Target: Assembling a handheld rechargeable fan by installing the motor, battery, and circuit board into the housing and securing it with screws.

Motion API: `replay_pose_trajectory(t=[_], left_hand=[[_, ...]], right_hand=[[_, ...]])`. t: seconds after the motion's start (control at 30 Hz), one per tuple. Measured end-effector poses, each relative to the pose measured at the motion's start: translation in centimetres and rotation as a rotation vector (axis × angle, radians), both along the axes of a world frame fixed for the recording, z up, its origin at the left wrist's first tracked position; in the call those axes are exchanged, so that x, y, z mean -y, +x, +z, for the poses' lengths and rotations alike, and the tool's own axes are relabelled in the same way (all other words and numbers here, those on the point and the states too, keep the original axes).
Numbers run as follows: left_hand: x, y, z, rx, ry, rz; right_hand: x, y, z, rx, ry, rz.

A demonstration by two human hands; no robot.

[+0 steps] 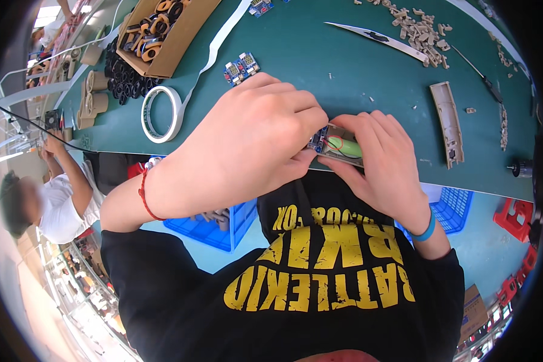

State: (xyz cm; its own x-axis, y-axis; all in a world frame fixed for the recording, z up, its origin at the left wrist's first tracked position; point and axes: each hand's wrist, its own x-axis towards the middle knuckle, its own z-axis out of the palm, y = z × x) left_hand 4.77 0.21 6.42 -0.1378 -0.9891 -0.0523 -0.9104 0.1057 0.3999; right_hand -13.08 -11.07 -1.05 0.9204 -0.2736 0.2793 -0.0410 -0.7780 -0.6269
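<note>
Near the table's front edge, my right hand (380,157) grips a beige plastic housing (351,161) between thumb and fingers. Inside the housing lies a green cylindrical battery (344,146) with a thin red wire beside it. A small blue circuit board (318,140) sits at the housing's left end. My left hand (271,123) is closed there, thumb and fingers pinching at the board; its fingertips are partly hidden. A second beige housing half (446,123) lies open side up, to the right of my hands.
Ahead lie blue display boards (241,69), a white tape roll (161,114), metal tweezers (377,39), small beige parts (419,30) and a screwdriver (479,75). A cardboard box (181,39) holds orange-and-black rings. Blue crates (238,226) stand below the table. A person (60,193) works at left.
</note>
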Motion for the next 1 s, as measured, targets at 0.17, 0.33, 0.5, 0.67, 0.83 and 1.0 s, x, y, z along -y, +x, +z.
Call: replay_pose_trajectory(t=[0.17,0.33,0.5,0.67,0.83,1.0], left_hand=[[-0.3,0.0,-0.1,-0.022,-0.007,0.017],[-0.2,0.1,-0.2,-0.013,-0.007,0.032],[-0.1,0.4,-0.9,-0.144,0.031,0.128],[0.1,0.1,-1.2,-0.254,0.031,0.162],[-0.1,0.4,-0.4,-0.203,0.099,0.168],[-0.1,0.6,-1.1,-0.227,0.056,0.108]], right_hand=[[-0.1,0.1,0.1,-0.006,0.002,0.004],[-0.1,0.1,0.0,-0.02,-0.001,0.008],[0.3,-0.1,0.1,-0.015,-0.003,0.011],[0.5,-0.4,0.2,-0.013,-0.01,0.001],[0.4,0.0,0.1,0.001,0.009,0.054],[0.9,-0.7,2.1,-0.082,0.029,0.052]])
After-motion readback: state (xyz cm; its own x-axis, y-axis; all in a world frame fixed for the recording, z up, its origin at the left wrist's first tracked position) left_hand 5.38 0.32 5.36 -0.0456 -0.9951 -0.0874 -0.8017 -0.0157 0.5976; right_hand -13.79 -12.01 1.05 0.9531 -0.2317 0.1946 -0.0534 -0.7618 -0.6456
